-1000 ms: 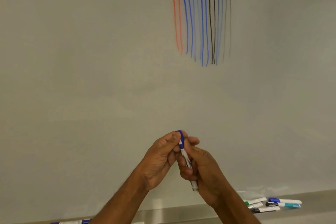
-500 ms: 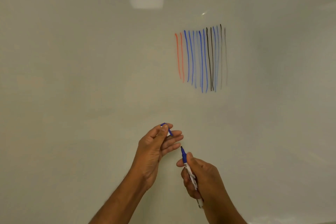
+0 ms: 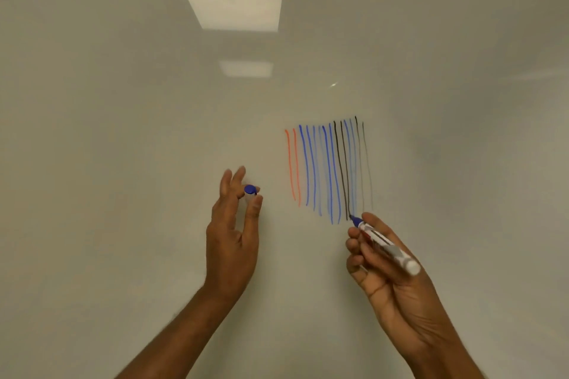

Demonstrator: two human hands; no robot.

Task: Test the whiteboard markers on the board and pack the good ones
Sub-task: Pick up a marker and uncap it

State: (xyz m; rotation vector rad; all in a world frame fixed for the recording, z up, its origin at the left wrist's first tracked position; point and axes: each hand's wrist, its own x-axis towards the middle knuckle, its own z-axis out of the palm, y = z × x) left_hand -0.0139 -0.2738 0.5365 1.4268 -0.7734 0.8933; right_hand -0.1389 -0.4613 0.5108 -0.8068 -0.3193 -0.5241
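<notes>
A whiteboard fills the view. It carries several vertical test strokes in red, blue and black. My right hand grips an uncapped blue marker, white-bodied, with its blue tip pointing up-left just below the bottom ends of the strokes. My left hand is raised to the left of the strokes and pinches the marker's blue cap between thumb and fingers, the other fingers spread upward.
Two ceiling lights are reflected in the board, a large one near the top and a smaller one below it. The tray with the other markers is out of view.
The cap came off the marker and my hands moved apart. My right hand rose up-right toward the strokes, my left lifted with the cap. The view tilted up, hiding the tray.
</notes>
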